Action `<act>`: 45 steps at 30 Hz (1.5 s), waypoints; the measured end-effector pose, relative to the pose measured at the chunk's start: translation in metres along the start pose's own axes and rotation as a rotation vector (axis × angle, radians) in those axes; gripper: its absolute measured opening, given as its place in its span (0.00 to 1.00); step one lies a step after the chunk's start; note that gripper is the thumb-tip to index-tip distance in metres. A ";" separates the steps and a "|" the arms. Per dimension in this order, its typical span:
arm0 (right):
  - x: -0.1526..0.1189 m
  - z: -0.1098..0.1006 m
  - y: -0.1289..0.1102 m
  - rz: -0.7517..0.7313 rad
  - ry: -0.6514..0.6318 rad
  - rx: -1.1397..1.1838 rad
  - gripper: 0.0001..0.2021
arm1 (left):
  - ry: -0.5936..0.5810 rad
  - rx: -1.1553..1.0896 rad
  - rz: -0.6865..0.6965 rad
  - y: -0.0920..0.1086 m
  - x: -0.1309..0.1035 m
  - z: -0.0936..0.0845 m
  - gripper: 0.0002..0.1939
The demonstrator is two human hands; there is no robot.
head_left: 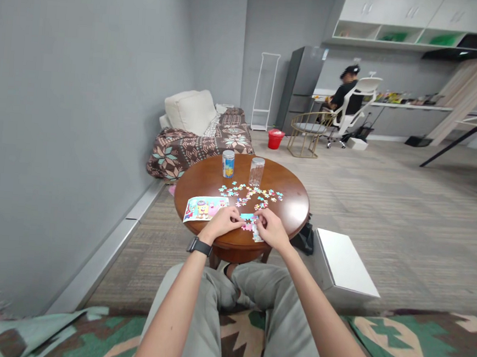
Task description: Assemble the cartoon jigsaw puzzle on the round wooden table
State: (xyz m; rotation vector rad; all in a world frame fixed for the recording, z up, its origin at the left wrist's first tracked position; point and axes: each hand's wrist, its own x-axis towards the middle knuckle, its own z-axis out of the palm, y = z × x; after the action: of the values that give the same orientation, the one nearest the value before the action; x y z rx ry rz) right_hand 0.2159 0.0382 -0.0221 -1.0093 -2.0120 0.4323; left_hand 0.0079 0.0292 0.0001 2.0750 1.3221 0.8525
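At the near edge of the round wooden table [289,207], the left hand [223,221] and right hand [271,228], 2 in all, pinch a small joined puzzle cluster [250,221] with curled fingers. Beyond lie 1 glossy reference picture [203,207], scattered loose pieces [249,193], 1 printed can [227,163], and 1 clear jar [256,171], contents unclear.

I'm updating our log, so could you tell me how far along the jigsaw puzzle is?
Early. Done: a few joined pieces at the round wooden table's near edge. In hand: the left hand and right hand are both on that cluster. Left: most loose pieces lie scattered beyond, beside the reference picture.
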 end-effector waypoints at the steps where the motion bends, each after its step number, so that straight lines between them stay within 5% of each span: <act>1: 0.000 0.001 0.001 -0.004 -0.001 -0.005 0.09 | -0.002 0.008 0.007 0.001 0.000 0.000 0.09; 22: -0.004 0.008 0.003 -0.145 0.015 -0.211 0.10 | 0.027 0.054 0.017 0.002 -0.007 0.006 0.09; 31: -0.003 0.001 -0.010 -0.141 -0.269 -0.361 0.18 | 0.011 0.136 0.042 0.007 -0.008 0.003 0.11; 45: -0.004 0.001 -0.010 -0.132 -0.258 -0.339 0.19 | 0.032 0.266 0.077 0.001 -0.020 0.008 0.11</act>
State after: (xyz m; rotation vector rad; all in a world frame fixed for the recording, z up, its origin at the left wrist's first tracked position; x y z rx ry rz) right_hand 0.2112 0.0288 -0.0188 -1.0552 -2.4259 0.1572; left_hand 0.0078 0.0094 -0.0092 2.3373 1.4475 0.7795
